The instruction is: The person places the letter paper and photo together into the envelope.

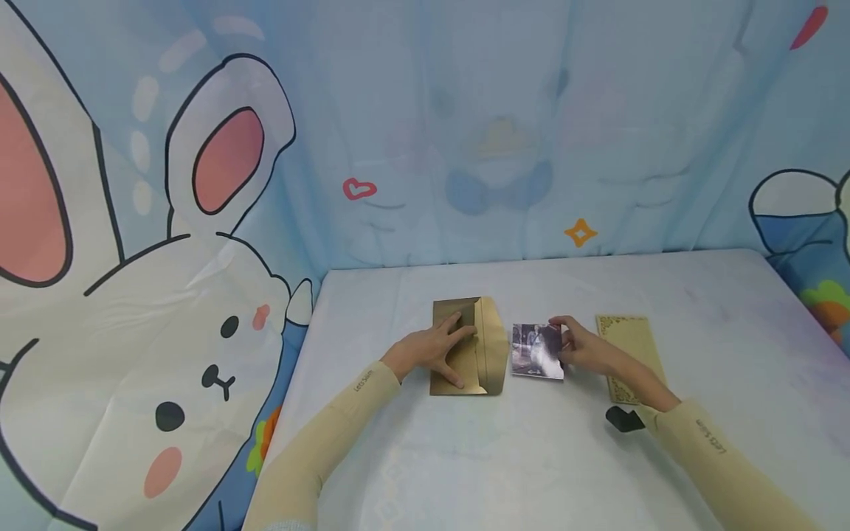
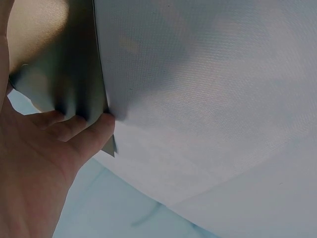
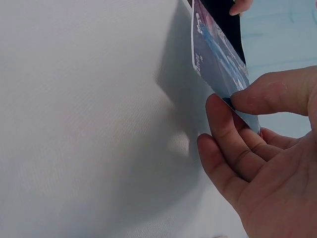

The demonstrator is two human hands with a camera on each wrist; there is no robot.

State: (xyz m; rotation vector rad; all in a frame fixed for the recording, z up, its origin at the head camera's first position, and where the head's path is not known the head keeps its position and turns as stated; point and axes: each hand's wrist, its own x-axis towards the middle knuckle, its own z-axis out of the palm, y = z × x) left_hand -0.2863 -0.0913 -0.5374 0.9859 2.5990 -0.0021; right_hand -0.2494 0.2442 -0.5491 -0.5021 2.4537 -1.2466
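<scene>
Photo card [image 1: 535, 352] sits pinched between the thumb and fingers of our right hand [image 1: 586, 352], raised above the desk [image 1: 465, 457] just beside a gold envelope [image 1: 481, 360]. We rest our left hand [image 1: 430, 349] on that envelope, fingers spread, its flap opened out toward the photo. Beyond our right hand, we see a gold patterned card [image 1: 629, 341] lying partly under our forearm.

the left hand [image 1: 432, 350] hides part of the gold envelope [image 1: 474, 360]; the right hand [image 1: 586, 350] covers part of one edge of the photo [image 1: 534, 350], its scene too small to tell; the right forearm [image 1: 645, 382] hides a corner of the patterned card [image 1: 632, 337]
</scene>
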